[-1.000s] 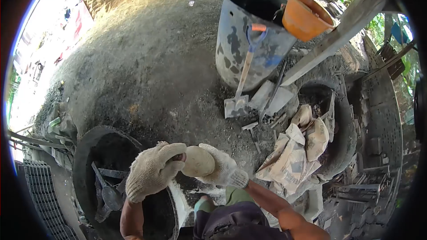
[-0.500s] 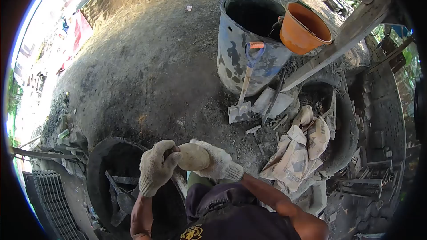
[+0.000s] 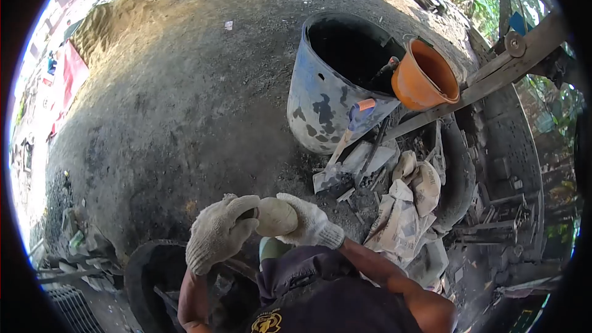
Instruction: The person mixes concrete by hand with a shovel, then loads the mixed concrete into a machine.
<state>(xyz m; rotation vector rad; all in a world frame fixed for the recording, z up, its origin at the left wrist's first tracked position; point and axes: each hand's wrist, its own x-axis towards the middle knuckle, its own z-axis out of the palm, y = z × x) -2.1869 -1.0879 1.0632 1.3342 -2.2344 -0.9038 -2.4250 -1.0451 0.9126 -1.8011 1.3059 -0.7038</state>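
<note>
Both my hands wear off-white knitted work gloves and are held together in front of my body. Between them is a smooth tan oval object [image 3: 275, 217] whose kind I cannot make out. My left hand [image 3: 223, 229] curls at its left end, thumb and fingers bent round it. My right hand [image 3: 311, 221] wraps its right side, with the fingertips mostly hidden behind it. Below my left hand is a dark round tub [image 3: 142, 271], with a tool partly visible inside.
A large blue-grey drum [image 3: 308, 108] stands ahead, an orange bucket [image 3: 425, 77] at its rim. A shovel [image 3: 345, 139] leans against the drum. Crumpled paper sacks [image 3: 401, 222] lie to the right, near a slanting wooden beam [image 3: 475, 89]. Bare dirt ground [image 3: 166, 117] stretches ahead.
The camera view has shifted, so the tub sits lower and the drum nearer the middle. My left hand has turned slightly; both hands still hold the tan object.
</note>
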